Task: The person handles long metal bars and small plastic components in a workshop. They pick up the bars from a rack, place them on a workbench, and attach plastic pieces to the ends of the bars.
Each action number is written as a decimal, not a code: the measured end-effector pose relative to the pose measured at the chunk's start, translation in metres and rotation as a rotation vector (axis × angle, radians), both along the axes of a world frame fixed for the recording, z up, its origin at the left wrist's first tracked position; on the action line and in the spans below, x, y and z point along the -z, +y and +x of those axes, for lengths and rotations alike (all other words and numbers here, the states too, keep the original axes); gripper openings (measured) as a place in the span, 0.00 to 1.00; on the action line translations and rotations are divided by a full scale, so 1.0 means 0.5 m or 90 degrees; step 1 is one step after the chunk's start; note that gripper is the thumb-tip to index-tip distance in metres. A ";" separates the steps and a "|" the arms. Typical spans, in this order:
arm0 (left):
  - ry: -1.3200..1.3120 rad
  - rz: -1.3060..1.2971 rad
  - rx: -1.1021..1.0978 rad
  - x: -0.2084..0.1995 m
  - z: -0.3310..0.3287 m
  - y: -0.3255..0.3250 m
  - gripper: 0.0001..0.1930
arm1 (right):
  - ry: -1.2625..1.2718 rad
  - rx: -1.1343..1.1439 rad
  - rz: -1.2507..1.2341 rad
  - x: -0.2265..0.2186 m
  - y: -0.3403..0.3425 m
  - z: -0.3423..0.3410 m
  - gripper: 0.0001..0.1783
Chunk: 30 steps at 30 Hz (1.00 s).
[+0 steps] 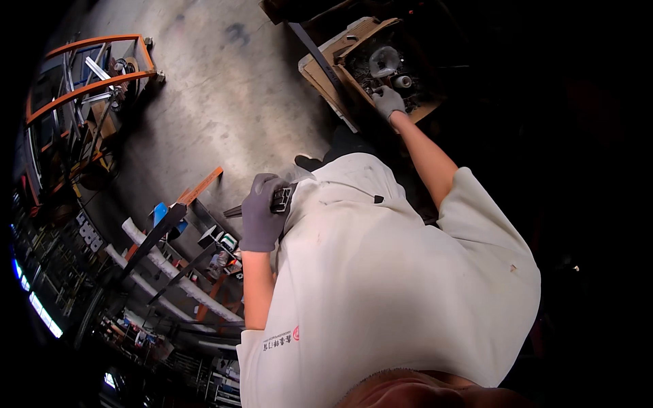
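Overhead, the view looks down past a pale work shirt (381,272) onto a wide stretch of bare grey concrete floor (224,88), which lies open between an orange metal rack (95,64) at the upper left and a cardboard box (340,54) at the upper right. Along the lower left the room narrows: long dark metal bars (160,234), a pale pipe (177,282) and an orange strip (201,185) lie crowded together just beside the person's left side. The right and lower edges fall away into darkness, so nothing can be told there. The left hand (262,214), in a grey glove, is held close against the shirt front with its fingers curled and clamped on a small dark metal part (281,199), which sticks out past the fingertips toward the chest. The right hand (388,102), also gloved in grey, is stretched out on a bare forearm into the cardboard box, resting among dark hardware near a round grey disc (384,61); its fingers are bent downward, but whether they grip anything cannot be told. The box's near wall stands just beside the right wrist.
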<state>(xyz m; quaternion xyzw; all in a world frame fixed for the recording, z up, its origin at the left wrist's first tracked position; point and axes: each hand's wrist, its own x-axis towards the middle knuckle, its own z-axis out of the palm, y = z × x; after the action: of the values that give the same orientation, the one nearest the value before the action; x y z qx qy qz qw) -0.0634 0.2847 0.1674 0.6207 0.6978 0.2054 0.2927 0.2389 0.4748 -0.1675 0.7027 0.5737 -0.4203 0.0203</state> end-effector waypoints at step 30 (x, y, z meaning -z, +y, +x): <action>0.008 0.039 -0.206 -0.029 -0.059 -0.051 0.17 | -0.137 -0.482 0.160 0.191 0.165 -0.040 0.16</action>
<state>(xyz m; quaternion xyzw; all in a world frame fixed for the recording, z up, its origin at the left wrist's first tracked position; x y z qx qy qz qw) -0.0928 0.2594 0.1819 0.5098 0.7839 0.2672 0.2326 0.2190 0.5571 -0.2632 0.4792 0.8331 -0.2338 0.1470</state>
